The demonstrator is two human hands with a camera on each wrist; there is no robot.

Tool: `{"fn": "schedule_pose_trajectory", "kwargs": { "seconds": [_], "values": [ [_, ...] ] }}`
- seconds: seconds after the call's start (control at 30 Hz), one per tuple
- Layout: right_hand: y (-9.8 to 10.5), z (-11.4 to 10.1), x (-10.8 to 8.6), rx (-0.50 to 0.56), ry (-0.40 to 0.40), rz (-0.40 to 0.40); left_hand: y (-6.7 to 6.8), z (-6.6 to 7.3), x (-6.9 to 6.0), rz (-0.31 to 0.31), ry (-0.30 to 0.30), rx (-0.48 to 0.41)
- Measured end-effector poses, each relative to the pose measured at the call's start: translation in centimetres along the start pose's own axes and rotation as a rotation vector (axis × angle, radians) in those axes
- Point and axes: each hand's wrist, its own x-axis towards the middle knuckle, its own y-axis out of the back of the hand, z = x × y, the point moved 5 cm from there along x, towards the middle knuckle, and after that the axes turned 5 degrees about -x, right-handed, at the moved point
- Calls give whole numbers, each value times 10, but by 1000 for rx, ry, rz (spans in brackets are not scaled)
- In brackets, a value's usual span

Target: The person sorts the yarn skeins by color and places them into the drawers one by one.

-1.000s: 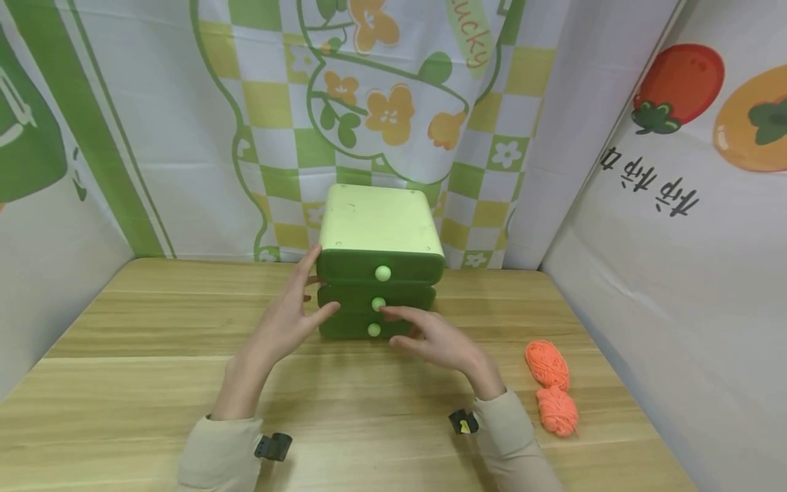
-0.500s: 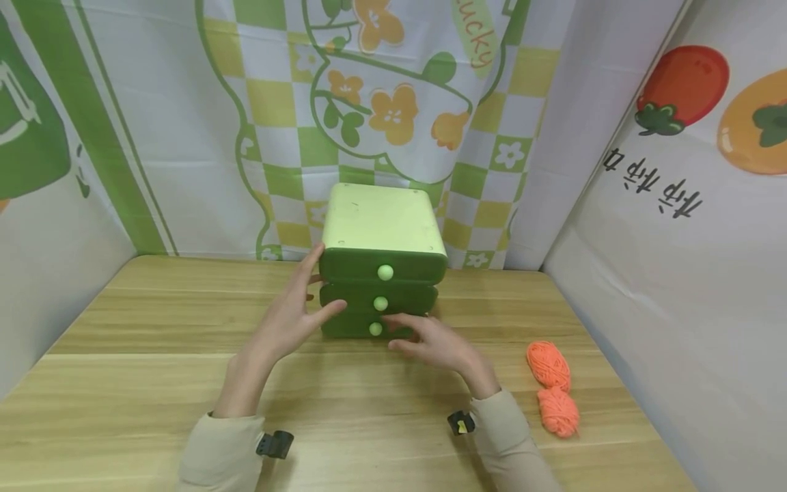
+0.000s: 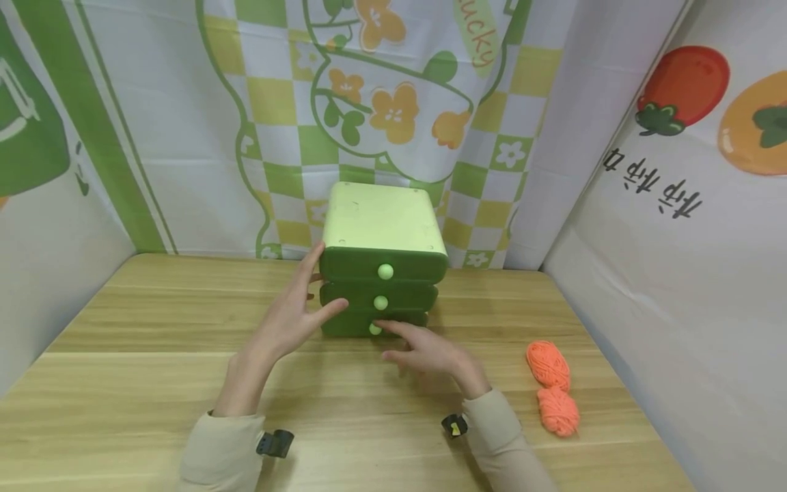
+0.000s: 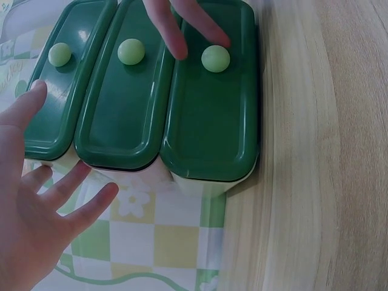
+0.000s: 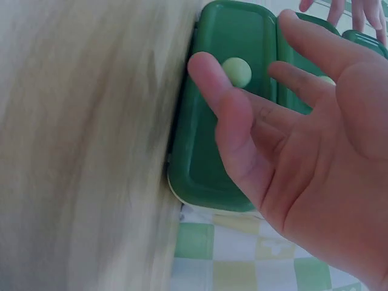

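A small cabinet (image 3: 384, 215) with a pale yellow-green top has three dark green drawer fronts, each with a round light green knob. My left hand (image 3: 285, 314) is at the cabinet's left side, fingers spread and thumb in front of the middle drawer (image 3: 359, 296). In the left wrist view its fingers reach beside the drawers' ends. My right hand (image 3: 424, 347) is at the bottom drawer (image 3: 344, 324), a fingertip at the bottom knob (image 4: 216, 59). The right wrist view has its fingers loosely bent around the knob's edge, not gripping it; exact contact cannot be told.
Two orange yarn skeins (image 3: 548, 365) lie end to end on the wooden table (image 3: 154, 383), right of my right forearm. A checked curtain (image 3: 387, 89) hangs behind the cabinet. A printed white side sheet (image 3: 676, 287) borders the table on the right.
My right hand has moved from the middle knob down to the bottom knob. My left hand keeps its place at the cabinet's left side.
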Motion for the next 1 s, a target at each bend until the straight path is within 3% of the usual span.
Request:
{"fn": "schedule_pose_trajectory", "kwargs": {
  "seconds": [0.37, 0.8, 1.0],
  "values": [
    [-11, 3, 3, 48, -46, -79, 0, -2, 0, 2, -6, -5],
    [-11, 21, 10, 207, 19, -13, 0, 1, 1, -6, -1, 3],
    [-14, 27, 13, 266, 1, -37, 0, 0, 0, -4, -1, 0]
  ]
}}
